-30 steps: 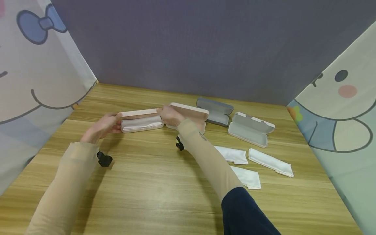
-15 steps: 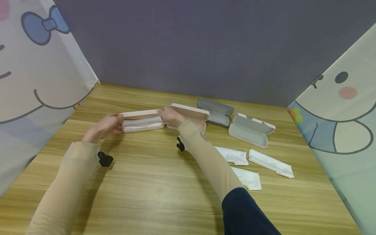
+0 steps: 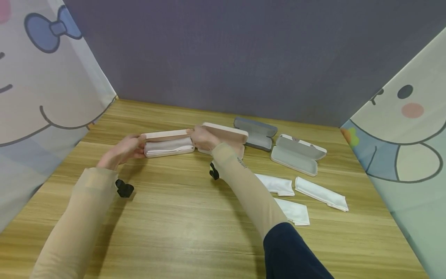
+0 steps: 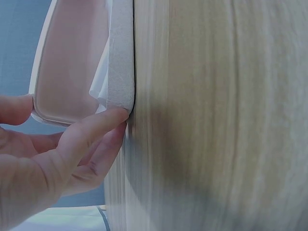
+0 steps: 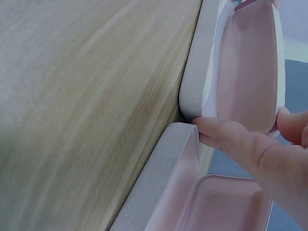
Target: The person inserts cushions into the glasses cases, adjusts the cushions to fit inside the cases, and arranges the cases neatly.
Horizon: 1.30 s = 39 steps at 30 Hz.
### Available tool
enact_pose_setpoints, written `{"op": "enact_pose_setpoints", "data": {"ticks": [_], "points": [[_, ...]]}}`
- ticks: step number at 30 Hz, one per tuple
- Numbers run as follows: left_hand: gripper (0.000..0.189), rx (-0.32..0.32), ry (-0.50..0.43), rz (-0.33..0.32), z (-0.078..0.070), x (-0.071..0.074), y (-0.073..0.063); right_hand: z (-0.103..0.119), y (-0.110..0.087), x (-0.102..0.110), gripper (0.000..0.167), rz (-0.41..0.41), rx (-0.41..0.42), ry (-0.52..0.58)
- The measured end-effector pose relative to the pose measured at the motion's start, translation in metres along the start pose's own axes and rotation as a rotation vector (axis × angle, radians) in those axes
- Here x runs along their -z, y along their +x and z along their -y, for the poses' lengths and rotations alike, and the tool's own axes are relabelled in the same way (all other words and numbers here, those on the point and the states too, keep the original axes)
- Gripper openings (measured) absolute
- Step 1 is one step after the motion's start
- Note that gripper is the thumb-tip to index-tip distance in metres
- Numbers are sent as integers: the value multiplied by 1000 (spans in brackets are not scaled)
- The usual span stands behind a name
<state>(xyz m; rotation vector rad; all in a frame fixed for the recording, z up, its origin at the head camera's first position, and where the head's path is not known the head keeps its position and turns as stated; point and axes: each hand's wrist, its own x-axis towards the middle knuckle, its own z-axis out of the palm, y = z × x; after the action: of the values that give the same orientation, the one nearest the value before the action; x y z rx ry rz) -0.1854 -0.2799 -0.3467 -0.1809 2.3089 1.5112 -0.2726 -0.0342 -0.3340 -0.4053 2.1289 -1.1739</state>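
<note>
The left hand and right hand pinch opposite ends of a pink-lined glasses case, thumbs at its half-raised lid. Its long axis runs left-to-right across the counter, right end slightly farther away, opening on the near side, folded white cloth inside.

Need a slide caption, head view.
Left hand and right hand hold the leftmost open case, folded cloth inside.

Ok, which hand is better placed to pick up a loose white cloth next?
Likely the right hand: at the right end of the leftmost case, it is nearer the loose white cloths; the left hand holds the case's left end.
</note>
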Motion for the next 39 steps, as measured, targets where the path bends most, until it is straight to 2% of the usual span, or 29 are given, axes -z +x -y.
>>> {"op": "enact_pose_setpoints", "data": {"ticks": [14, 21, 25, 33, 35, 39], "points": [[68, -5, 6, -1, 1, 0, 0, -1, 1, 0, 26, 6, -3, 33], [67, -7, 2, 0, 2, 0, 1, -2, 1, 1, 27, 15, 6, 41], [66, -15, 6, 0, 3, 0, 1, -3, 1, 0, 41, 6, 6, 18], [74, -52, -32, 12, 10, 4, 4, -3, -1, -2, 49, 1, 4, 14], [74, -58, -29, 12, 10, 4, 4, -3, -1, -1, 46, 2, 2, 7], [70, -33, -16, 7, 6, 2, 2, -2, -2, 0, 27, 16, 20, 1]]}}
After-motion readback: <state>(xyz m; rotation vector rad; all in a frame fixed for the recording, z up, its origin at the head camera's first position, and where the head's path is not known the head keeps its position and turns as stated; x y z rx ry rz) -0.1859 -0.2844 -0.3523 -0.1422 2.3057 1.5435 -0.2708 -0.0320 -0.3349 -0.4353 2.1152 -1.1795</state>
